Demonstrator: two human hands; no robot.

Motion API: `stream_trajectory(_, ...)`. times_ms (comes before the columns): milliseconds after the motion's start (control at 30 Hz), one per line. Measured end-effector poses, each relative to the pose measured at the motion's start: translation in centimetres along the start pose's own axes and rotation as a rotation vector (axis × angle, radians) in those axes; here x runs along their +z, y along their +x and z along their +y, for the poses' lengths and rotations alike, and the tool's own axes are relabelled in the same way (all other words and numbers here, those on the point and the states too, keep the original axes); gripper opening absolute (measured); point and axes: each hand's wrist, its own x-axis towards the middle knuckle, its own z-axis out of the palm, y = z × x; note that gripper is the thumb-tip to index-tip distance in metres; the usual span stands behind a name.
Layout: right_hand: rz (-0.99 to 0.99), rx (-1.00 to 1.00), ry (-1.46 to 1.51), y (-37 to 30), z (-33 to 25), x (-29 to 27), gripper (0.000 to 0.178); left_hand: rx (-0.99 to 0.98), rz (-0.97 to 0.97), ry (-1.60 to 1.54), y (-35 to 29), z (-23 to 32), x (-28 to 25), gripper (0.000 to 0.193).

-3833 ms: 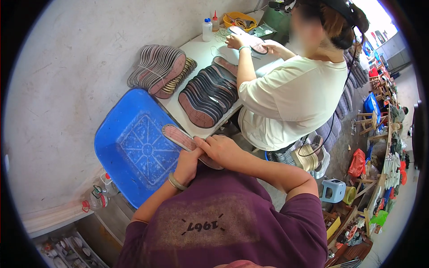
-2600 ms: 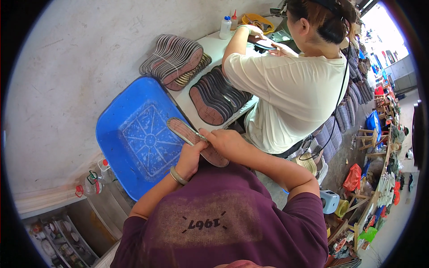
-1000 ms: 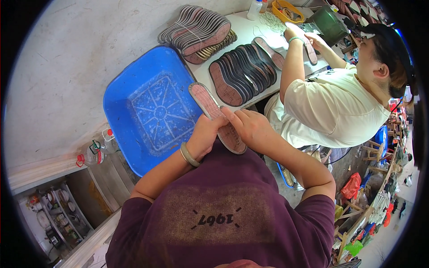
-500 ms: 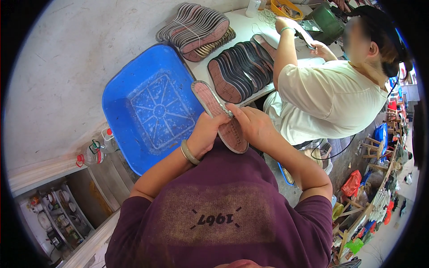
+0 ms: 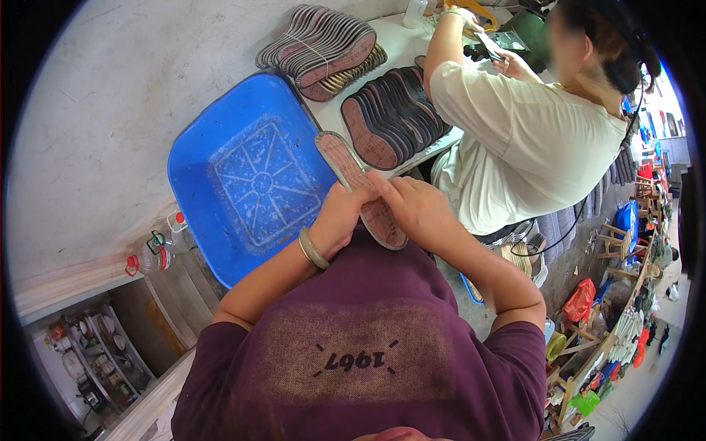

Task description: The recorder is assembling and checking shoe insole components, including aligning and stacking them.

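Note:
Both hands meet at a pinkish shoe sole (image 5: pixel 340 156) with a grey rim, tilted before my chest. My left hand (image 5: pixel 343 213), a bangle on its wrist, grips the sole's left edge with the thumb over its face. From the right, my right hand (image 5: pixel 416 207) clasps the opposite edge, and its extended digit lies across the sole's middle. The other fingers of that hand are partly hidden. Just beyond stands a row of dark-edged soles (image 5: pixel 397 114) on the white table (image 5: pixel 401 37), with a tied stack of soles (image 5: pixel 331 45) behind it.
An open blue plastic tub (image 5: pixel 265 176) is at my left, near the wall. Beside me on the right, a person in a cream shirt (image 5: pixel 529 147) holds a sole (image 5: pixel 489 45). Plastic bottles (image 5: pixel 154 253) stand left of the tub; stools and red bags (image 5: pixel 582 300) lie far right.
My right hand has shifted slightly on the sole, covering more of its middle edge. The person beside me has leaned toward the table, now hiding part of the row's far end.

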Motion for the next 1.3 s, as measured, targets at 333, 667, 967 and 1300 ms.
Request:
stream_trajectory(333,0.188,0.186,0.119,0.8,0.3,1.1,0.045,0.118,0.023,-0.065,-0.7,0.9,1.5,0.027)
stream_trajectory(667,0.199,0.23,0.134,1.1,0.3,1.5,0.044,0.198,0.043,-0.012,0.0,0.1,1.0,0.032)
stream_trajectory(967,0.426,0.481,0.627,0.5,-1.1,-1.5,0.029,0.852,-0.111,0.317,-0.1,1.3,0.7,0.028)
stream_trajectory(1300,0.386,0.998,2.069,0.5,-3.1,-1.3,0.026,1.344,-0.285,0.744,0.0,2.0,-0.7,0.028)
